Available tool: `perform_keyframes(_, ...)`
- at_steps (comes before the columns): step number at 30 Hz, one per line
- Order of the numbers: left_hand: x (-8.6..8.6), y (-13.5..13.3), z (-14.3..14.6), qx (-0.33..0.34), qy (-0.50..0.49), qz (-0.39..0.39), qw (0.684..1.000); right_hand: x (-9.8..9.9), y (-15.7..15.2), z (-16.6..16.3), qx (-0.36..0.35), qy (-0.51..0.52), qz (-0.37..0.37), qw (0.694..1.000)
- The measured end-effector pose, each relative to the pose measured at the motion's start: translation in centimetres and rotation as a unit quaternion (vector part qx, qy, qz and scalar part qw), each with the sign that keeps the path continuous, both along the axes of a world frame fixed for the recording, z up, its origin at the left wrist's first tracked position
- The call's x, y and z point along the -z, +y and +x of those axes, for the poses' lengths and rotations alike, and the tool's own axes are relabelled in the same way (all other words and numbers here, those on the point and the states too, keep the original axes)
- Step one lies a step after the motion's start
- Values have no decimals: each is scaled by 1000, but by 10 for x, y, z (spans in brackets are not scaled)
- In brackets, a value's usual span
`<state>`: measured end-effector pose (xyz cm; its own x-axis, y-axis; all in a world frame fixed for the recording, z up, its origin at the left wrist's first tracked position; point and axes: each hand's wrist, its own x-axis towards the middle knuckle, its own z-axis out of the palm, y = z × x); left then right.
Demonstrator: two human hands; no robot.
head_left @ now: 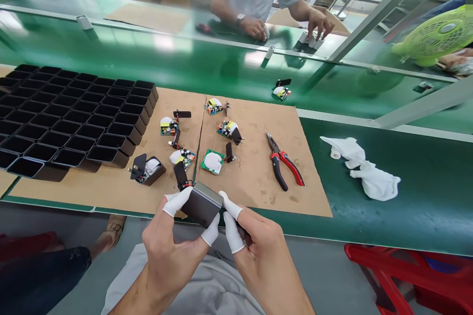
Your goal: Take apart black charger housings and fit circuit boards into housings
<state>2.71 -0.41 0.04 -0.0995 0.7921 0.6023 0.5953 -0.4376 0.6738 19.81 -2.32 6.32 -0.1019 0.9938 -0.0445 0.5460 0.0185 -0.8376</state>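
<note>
Dark casing is sitting between the white-capped fingertips of your left hand, clamped over the tabletop's near edge. Your right hand is gripping a dark piece just beside it. Beyond both hands, circuit boards are lying on cardboard, pliers are lying ahead-right, and black cases are standing in rows ahead-left.
</note>
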Motion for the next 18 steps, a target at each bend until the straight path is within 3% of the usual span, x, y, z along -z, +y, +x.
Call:
perform_keyframes(8,4,-2,2,1,-14,-5,1000,3,0,1,10,-42,-3,999)
perform_keyframes(11,6,-2,3,6,-96,-84,992,-2,-5,7,10,-47,-23,999)
perform_keyframes(13,3,1,1,33,-206,-197,958,-3,-10,17,17,-24,-49,998)
perform_keyframes(15,-3,4,-2,71,-331,-308,889,2,-14,31,53,-11,-52,997)
perform_keyframes(18,-15,7,-6,97,-455,-388,795,23,-9,52,150,-78,18,985)
